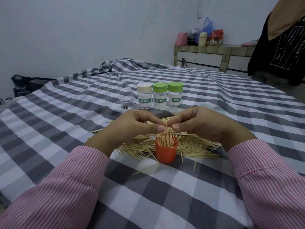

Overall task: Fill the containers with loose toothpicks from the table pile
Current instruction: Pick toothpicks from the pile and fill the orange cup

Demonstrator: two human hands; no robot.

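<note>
Toothpicks [166,129] are pinched upright between both hands, left hand [140,124] and right hand [198,124], just above the orange cup [165,151] at centre frame (already bristling). Next, I'd guess: lower, release, regather from the pile [198,146].

Grey-white checked cloth [165,195] covers the surface. Black bag [24,85] off its far-left edge; tiled shelf [212,51] with bags beyond far-right corner.
</note>
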